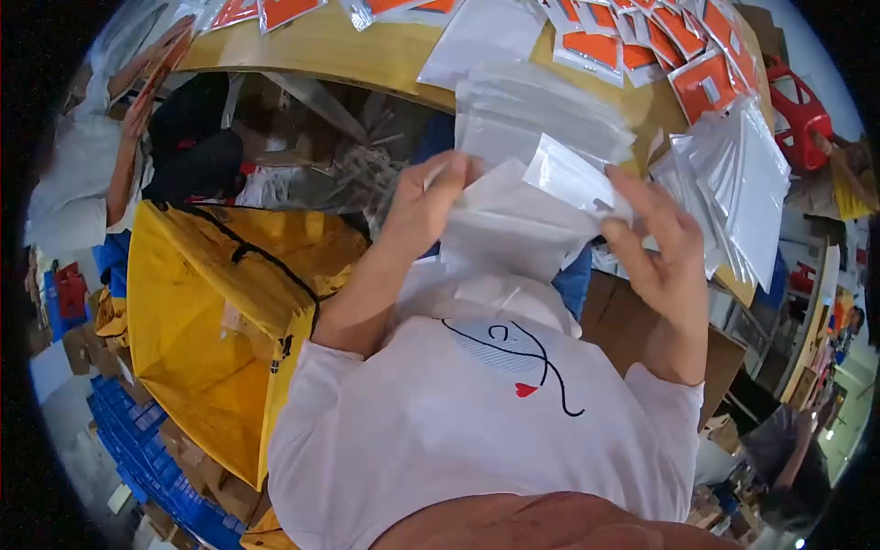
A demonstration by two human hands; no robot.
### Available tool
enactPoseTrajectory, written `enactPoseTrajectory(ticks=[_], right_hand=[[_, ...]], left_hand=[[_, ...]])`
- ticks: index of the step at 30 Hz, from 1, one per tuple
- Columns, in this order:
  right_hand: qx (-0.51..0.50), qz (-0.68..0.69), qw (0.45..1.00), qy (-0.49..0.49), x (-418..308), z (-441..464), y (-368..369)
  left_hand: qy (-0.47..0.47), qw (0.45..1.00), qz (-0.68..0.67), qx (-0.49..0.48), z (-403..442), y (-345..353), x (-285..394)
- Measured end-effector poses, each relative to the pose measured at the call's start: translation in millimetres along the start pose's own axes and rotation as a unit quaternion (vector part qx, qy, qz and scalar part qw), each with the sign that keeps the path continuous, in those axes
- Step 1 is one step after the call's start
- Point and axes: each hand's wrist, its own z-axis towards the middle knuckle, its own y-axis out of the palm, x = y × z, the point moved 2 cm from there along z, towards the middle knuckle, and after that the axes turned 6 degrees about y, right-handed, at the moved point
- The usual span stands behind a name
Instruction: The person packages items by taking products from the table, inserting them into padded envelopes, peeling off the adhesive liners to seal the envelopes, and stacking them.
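A translucent white plastic bag [500, 197] with a glossy white header flap is stretched between my two hands. My left hand [431, 197] pinches its left edge, thumb and fingers together. On the other side, my right hand [655, 234] grips the header end between thumb and fingers, beside the small hang hole. A stack of similar clear bags [541, 105] lies just beyond, on the table's near edge. Whether the held bag touches that stack I cannot tell.
Orange-and-white packets [706, 82] are spread over the wooden table [321, 41]. More white bags [733, 183] fan out at its right edge. An open yellow sack [202, 321] stands at left. Another person's arms [128, 137] show at upper left. A red basket [797, 119] is at right.
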Motion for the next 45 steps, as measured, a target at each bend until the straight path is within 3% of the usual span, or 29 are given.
enactPoseTrajectory(ticks=[5, 8, 10, 11, 12, 15, 17, 18, 20, 21, 24, 25, 26, 30, 31, 33, 35, 36, 40, 42, 45], right_hand=[[0.097, 0.093, 0.991, -0.026, 12.9, 9.6, -9.1], [0.100, 0.011, 0.995, 0.015, 7.5, 10.1, -23.4], [0.060, 0.021, 0.995, -0.072, 4.8, 11.6, -23.6], [0.078, -0.046, 0.993, -0.077, 5.8, 12.1, -24.4], [0.100, -0.118, 0.982, -0.109, 8.6, 11.1, -26.6], [0.212, -0.193, 0.942, -0.175, 11.3, -4.0, -28.0], [0.199, -0.100, 0.963, -0.149, 11.0, -15.7, -27.0], [0.216, -0.109, 0.961, -0.135, 14.5, -18.9, -23.8], [0.014, -0.128, 0.986, -0.106, 20.0, -16.4, 1.5], [0.026, -0.129, 0.986, -0.098, 23.0, -17.9, 11.1], [0.255, -0.133, 0.947, -0.142, 24.7, -30.0, 39.2], [0.324, -0.132, 0.924, -0.156, 27.3, -33.7, 43.0], [0.331, -0.130, 0.923, -0.150, 32.0, -34.5, 44.5], [0.049, -0.036, 0.998, 0.003, 52.6, -29.9, 62.0], [0.049, -0.031, 0.998, 0.001, 53.8, -31.0, 66.5], [0.253, -0.046, 0.966, -0.028, 57.1, -33.3, 68.0], [0.440, -0.066, 0.892, -0.078, 63.1, -29.6, 61.2], [0.449, -0.072, 0.886, -0.093, 63.6, -33.0, 58.1], [0.455, -0.070, 0.874, -0.152, 60.7, -48.0, 65.0], [0.456, -0.053, 0.869, -0.185, 57.1, -57.6, 78.2], [0.389, -0.080, 0.900, -0.179, 60.4, -62.0, 91.1]], left_hand=[[0.036, 0.997, 0.063, 0.015, 1.4, 26.6, 24.6], [0.003, 0.991, 0.134, 0.000, -1.8, 28.0, 29.9], [0.000, 0.991, 0.119, 0.065, 0.2, 17.8, 13.0], [0.036, 0.996, 0.049, 0.067, 4.0, 20.6, 5.9], [0.026, 0.999, 0.045, 0.007, 5.4, 34.4, 3.8], [-0.022, 0.977, 0.155, 0.147, -2.4, 53.7, 6.7], [-0.027, 0.932, 0.233, 0.275, -9.7, 50.5, 16.6], [-0.023, 0.937, 0.240, 0.253, -9.8, 40.4, 14.9], [0.151, 0.947, 0.281, -0.038, -2.4, 22.6, 11.4], [0.153, 0.945, 0.285, -0.052, 1.8, 28.5, 13.7], [0.120, 0.955, 0.259, -0.078, 5.2, 50.8, 18.8], [0.105, 0.959, 0.250, -0.082, 4.0, 57.5, 19.8], [0.102, 0.957, 0.256, -0.088, 2.5, 66.0, 20.7], [0.049, 0.961, 0.270, 0.030, -7.9, 93.8, 22.0], [0.049, 0.960, 0.274, 0.034, -7.5, 91.1, 20.7], [0.043, 0.974, 0.223, 0.010, 2.5, 78.1, 12.6], [0.057, 0.986, 0.154, -0.005, 14.7, 72.1, 6.4], [0.073, 0.987, 0.145, 0.007, 16.4, 76.6, 7.6], [-0.025, 0.986, 0.109, 0.121, 16.3, 87.8, 13.2], [0.016, 0.953, 0.292, 0.086, 20.4, 56.5, 4.7], [0.006, 0.968, 0.227, 0.104, 16.4, 55.3, 3.3]])
